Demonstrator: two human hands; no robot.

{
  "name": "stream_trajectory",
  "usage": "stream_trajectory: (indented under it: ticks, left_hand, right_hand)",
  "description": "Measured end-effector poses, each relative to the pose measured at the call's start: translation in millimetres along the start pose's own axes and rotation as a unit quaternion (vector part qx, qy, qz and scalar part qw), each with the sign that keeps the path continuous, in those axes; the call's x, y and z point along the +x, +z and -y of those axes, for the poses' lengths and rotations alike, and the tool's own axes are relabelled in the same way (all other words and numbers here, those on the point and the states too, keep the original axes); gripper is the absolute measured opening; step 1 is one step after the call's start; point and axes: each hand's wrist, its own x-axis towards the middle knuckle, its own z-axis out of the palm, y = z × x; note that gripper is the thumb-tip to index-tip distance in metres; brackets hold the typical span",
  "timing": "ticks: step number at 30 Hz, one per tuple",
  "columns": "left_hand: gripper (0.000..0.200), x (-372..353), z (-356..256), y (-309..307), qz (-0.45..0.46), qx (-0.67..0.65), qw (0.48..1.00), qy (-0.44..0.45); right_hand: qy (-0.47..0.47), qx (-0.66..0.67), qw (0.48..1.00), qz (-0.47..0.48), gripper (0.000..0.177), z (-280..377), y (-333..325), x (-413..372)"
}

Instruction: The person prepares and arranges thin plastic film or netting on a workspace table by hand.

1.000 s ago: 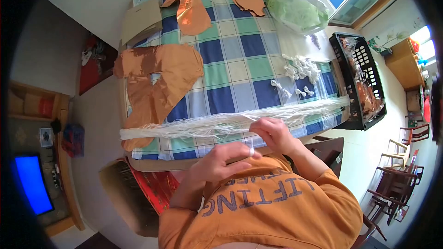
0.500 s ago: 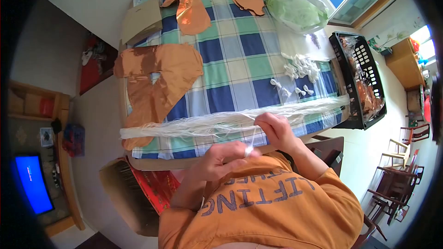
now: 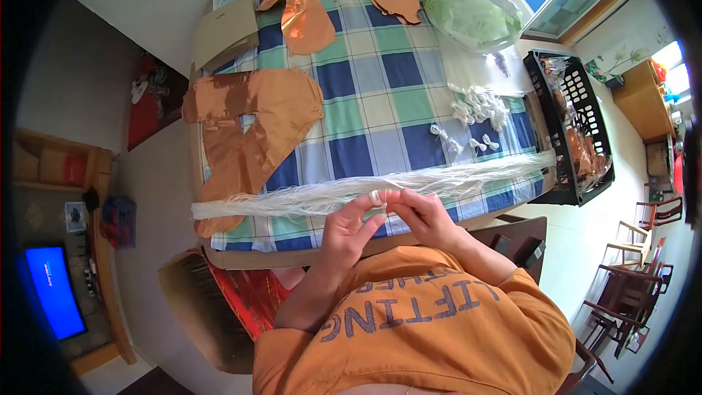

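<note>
In front of my orange shirt, my left hand [image 3: 349, 230] has its index finger stretched toward the right, with white string [image 3: 376, 198] wound round it near the tip. Its thumb bends in below the finger. My right hand [image 3: 428, 218] is closed in a pinch at the left fingertip, on the string. Just beyond both hands lies a long bundle of white strands [image 3: 314, 196] across the near side of the checked cloth. Several small knotted hanks of white string [image 3: 479, 107] rest on the cloth at the right.
Copper-coloured foil shapes [image 3: 256, 121] lie at left on the checked cloth [image 3: 365, 121], with more at the back. A cardboard piece [image 3: 225, 33] is at back left, a plastic bag [image 3: 472, 18] at back right. A black crate [image 3: 574, 117] stands right, an open box [image 3: 194, 307] below left.
My left hand has moved up and forward, its index finger now straightened with string round it. My right hand has come slightly down and left, so the two hands now meet.
</note>
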Motion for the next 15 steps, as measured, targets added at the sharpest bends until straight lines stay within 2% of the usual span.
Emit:
stream_trajectory:
  ticks: [1, 2, 3, 4, 7, 8, 11, 15]
  left_hand:
    - [0.034, 1.9, 2.4, 1.0, 0.005, 0.132, 0.988, 0.074]
    - [0.037, 4.5, 5.8, 0.4, 0.010, 0.262, 0.954, 0.145]
    - [0.039, 6.6, 7.9, 0.8, 0.015, 0.385, 0.898, 0.213]
    - [0.033, 8.4, 8.6, 2.3, 0.005, 0.490, 0.835, 0.251]
    - [0.024, 7.7, 15.8, -6.6, -0.007, 0.522, 0.829, 0.202]
    - [0.013, 8.4, 14.2, -6.7, -0.013, 0.502, 0.847, 0.177]
    - [0.010, 5.8, 6.8, -10.4, 0.020, 0.423, 0.904, 0.058]
    - [0.010, 7.1, -1.1, -11.9, 0.064, 0.386, 0.920, -0.008]
  right_hand:
    - [-0.017, 0.006, 1.000, -0.013, 0.009, -3.3, 3.4, 0.7]
    - [-0.034, 0.012, 0.999, -0.026, 0.009, -4.7, 5.4, 1.2]
    - [-0.038, -0.006, 0.999, -0.026, 0.010, -4.1, 5.0, 1.4]
    - [-0.043, -0.024, 0.998, -0.026, 0.011, -2.5, 3.8, 2.6]
    - [-0.048, -0.118, 0.992, -0.005, 0.014, -4.7, -2.1, -0.6]
    - [-0.048, -0.155, 0.987, 0.005, 0.015, -5.0, -3.8, -1.5]
    - [-0.080, -0.088, 0.992, -0.047, 0.019, 3.4, -2.4, 0.9]
    - [-0.133, -0.092, 0.986, 0.031, 0.021, -4.6, -8.8, 0.2]
